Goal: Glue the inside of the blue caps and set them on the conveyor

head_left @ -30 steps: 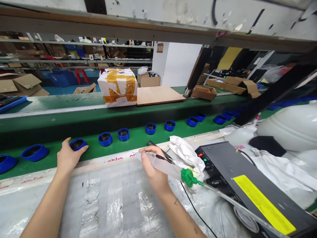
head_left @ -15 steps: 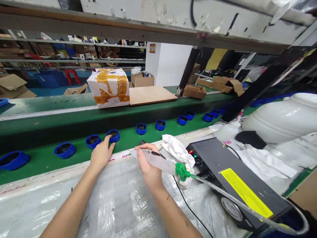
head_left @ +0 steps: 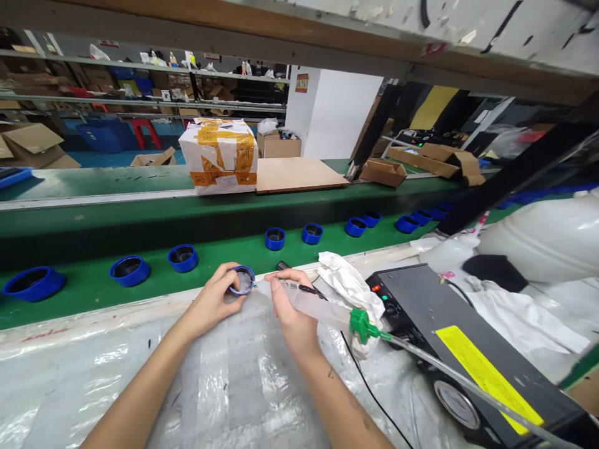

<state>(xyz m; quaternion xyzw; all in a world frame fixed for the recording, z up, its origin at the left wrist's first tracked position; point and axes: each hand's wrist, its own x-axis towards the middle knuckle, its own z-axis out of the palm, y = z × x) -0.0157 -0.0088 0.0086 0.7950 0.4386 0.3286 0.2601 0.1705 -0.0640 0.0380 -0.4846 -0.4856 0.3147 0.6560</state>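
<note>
My left hand (head_left: 216, 299) grips a round blue ring (head_left: 253, 277) by its side, tilted so that its open middle faces me at the belt's near edge. In my right hand (head_left: 294, 315) lies a translucent dispensing syringe (head_left: 322, 310), fingers wrapped round its barrel. The syringe's tip points left and comes close to the ring's right rim; whether they touch I cannot tell. A green cap (head_left: 362, 325) closes the syringe's rear end, and a clear hose (head_left: 440, 362) runs from it. Several more blue rings with dark insides, such as this one (head_left: 183, 258), stand on the green belt (head_left: 238, 252).
To the right sits a black dispenser box (head_left: 449, 312) with lit lamps, a gauge and a yellow label. White cloths (head_left: 349, 280) lie beside it. Clear plastic sheeting (head_left: 224, 386) covers the bench. A taped carton (head_left: 219, 156) stands behind the belt; a beam (head_left: 281, 47) crosses overhead.
My left hand has lifted one blue ring off the belt and brought it nearer, to the syringe tip. My right hand still holds the syringe. The view has shifted slightly.
</note>
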